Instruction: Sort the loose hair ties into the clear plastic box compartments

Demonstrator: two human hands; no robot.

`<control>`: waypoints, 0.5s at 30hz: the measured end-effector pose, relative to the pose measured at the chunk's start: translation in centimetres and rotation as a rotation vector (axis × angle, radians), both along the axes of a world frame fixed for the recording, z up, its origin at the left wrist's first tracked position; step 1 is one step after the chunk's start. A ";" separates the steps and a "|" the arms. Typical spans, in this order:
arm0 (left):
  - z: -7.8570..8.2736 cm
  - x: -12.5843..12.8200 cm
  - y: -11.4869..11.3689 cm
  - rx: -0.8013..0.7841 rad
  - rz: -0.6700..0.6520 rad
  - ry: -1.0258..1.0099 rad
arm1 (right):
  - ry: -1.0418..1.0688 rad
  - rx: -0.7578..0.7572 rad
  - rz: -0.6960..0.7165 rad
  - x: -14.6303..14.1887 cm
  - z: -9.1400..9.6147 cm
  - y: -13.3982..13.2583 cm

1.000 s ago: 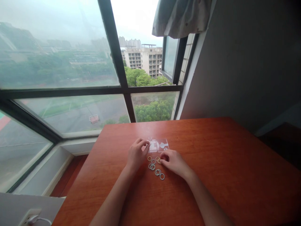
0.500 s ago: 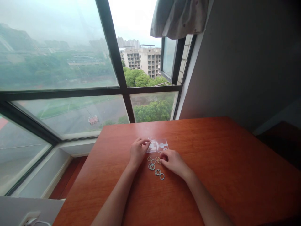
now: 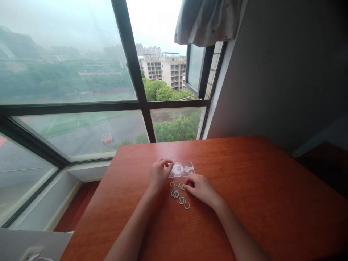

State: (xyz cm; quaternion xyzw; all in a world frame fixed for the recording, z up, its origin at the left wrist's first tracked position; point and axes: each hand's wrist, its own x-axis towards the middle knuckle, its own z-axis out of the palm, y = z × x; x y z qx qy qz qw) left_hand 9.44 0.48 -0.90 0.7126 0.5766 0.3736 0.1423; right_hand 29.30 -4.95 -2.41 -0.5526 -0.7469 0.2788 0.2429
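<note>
A small clear plastic case (image 3: pixel 187 169) with white printing lies opened out on the table, in two halves side by side. My left hand (image 3: pixel 159 174) is at its left half, thumb and forefinger pinched on the upper left edge; the fingertips partly cover that corner. Just below the case, my right hand (image 3: pixel 201 188) has thumb and forefinger closed at a pale yellow ring (image 3: pixel 181 185), which overlaps another yellow one at the fingertips. Several thin rings lie between my forearms: a yellow ring (image 3: pixel 172 185) at the left, and grey-blue rings (image 3: pixel 187 205) lower down, some overlapping.
The reddish-brown wooden table (image 3: pixel 258 192) reaches to the window frame (image 3: pixel 108 106) and the wall on the right. A grey curtain (image 3: pixel 206 21) hangs at the upper right. Beyond the left table edge are a sill and a lower floor.
The view has shifted very slightly. Both hands keep nearly the same place and grip, and the rings lie as before.
</note>
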 end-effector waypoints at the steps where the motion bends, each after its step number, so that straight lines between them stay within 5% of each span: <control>1: 0.0 0.0 0.1 -0.005 -0.001 0.006 | 0.001 -0.005 0.002 0.0 0.0 0.0; 15: -0.6 -0.4 0.9 -0.032 -0.005 -0.011 | 0.004 -0.018 0.005 -0.1 0.2 0.1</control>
